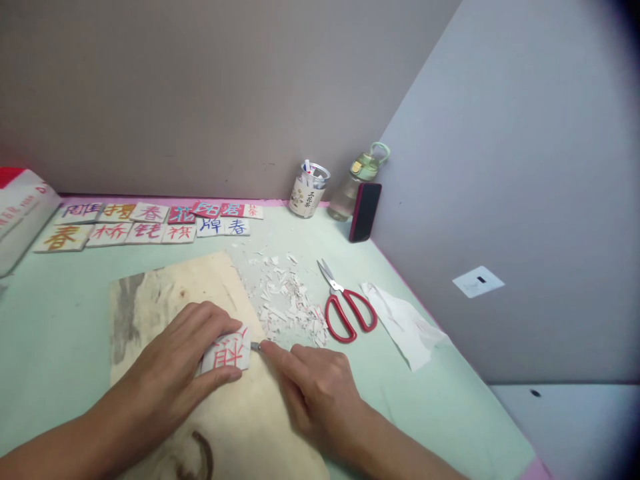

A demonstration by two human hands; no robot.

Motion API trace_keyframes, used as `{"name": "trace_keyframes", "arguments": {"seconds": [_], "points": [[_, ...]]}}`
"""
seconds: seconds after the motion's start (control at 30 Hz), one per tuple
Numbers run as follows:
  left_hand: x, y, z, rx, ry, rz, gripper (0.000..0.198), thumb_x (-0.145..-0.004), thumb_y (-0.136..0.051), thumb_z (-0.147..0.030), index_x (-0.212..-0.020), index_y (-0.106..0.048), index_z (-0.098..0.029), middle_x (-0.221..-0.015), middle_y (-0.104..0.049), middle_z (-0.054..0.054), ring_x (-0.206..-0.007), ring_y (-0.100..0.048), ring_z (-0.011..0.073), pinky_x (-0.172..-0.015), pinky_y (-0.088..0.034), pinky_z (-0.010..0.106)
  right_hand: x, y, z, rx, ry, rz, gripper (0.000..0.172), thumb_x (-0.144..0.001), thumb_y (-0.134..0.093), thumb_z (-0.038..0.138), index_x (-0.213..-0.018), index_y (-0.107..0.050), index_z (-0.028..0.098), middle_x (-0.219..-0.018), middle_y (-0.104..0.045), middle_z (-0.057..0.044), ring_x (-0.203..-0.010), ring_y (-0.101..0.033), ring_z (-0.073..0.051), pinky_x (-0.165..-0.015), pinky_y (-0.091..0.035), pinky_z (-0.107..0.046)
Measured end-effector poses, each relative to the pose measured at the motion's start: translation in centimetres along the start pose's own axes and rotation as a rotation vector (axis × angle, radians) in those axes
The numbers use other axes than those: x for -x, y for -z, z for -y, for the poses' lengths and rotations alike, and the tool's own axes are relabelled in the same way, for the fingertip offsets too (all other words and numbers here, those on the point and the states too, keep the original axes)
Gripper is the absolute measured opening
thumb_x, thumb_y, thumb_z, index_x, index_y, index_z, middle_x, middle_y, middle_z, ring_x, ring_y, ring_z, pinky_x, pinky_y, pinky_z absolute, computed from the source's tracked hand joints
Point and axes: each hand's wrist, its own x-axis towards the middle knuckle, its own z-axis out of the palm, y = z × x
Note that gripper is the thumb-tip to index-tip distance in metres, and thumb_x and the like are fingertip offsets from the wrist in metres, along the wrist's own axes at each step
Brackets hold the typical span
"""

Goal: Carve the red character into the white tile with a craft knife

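Observation:
A small white tile (227, 357) with a red written character lies on a wooden board (175, 280). My left hand (193, 347) holds it down, thumb along the near edge and fingers along the far edge. From the right, my right hand (315, 383) grips a thin metal carving blade (256, 347), index finger stretched along it. The blade's tip is at the tile's right edge; whether it touches cannot be made out. The handle is hidden inside the right hand. White shavings (293, 300) are scattered beyond the board's right edge.
Red-handled scissors (345, 303) and a crumpled white tissue (405, 323) lie to the right. Two rows of lettered tiles (147, 232) are at the back left, beside a white bag (25, 213). A pen jar (309, 190), a green-lidded bottle (345, 193) and a phone (365, 212) stand at the back.

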Motion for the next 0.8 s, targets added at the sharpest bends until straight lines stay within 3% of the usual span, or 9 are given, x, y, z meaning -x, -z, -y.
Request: {"name": "trace_keyframes", "arguments": {"seconds": [0.23, 0.5, 0.63, 0.8], "points": [[-0.1, 0.4, 0.5, -0.049, -0.034, 0.065, 0.029, -0.099, -0.065, -0.046, -0.122, -0.057, -0.03, -0.111, -0.064, 0.003, -0.105, -0.06, 0.0256, -0.087, -0.052, 0.036, 0.3, -0.4, 0.5, 0.007, -0.058, -0.029, 0.042, -0.099, -0.044, 0.012, -0.135, -0.062, 0.022, -0.066, -0.063, 0.002, -0.053, -0.057, -0.016, -0.05, -0.034, -0.029], [0.1, -0.3, 0.4, -0.049, 0.013, 0.005, 0.031, -0.097, -0.067, -0.048, -0.119, -0.056, -0.028, -0.109, -0.06, 0.003, -0.102, -0.059, 0.0258, -0.085, -0.051, 0.038, 0.1, -0.6, 0.7, -0.031, -0.108, -0.019, 0.042, -0.099, -0.043, 0.014, -0.135, -0.064, 0.02, -0.069, -0.069, -0.001, -0.054, -0.062, -0.017, -0.05, -0.039, -0.029], [0.1, -0.8, 0.0, -0.062, 0.045, -0.056, 0.033, -0.093, -0.07, -0.05, -0.113, -0.057, -0.027, -0.104, -0.057, 0.003, -0.1, -0.056, 0.0275, -0.084, -0.048, 0.041, -0.1, -0.6, 0.9, -0.115, -0.172, 0.0, 0.041, -0.1, -0.044, 0.016, -0.135, -0.065, 0.021, -0.078, -0.076, -0.004, -0.061, -0.07, -0.018, -0.053, -0.047, -0.028], [-0.2, -0.9, -0.4, -0.101, 0.093, -0.051, 0.036, -0.087, -0.076, -0.048, -0.106, -0.057, -0.025, -0.101, -0.054, 0.003, -0.097, -0.055, 0.0286, -0.083, -0.045, 0.043, -0.2, -0.9, 1.2, -0.173, -0.228, -0.046, 0.042, -0.099, -0.045, 0.018, -0.135, -0.066, 0.022, -0.089, -0.081, -0.006, -0.068, -0.075, -0.018, -0.059, -0.055, -0.028]]}}
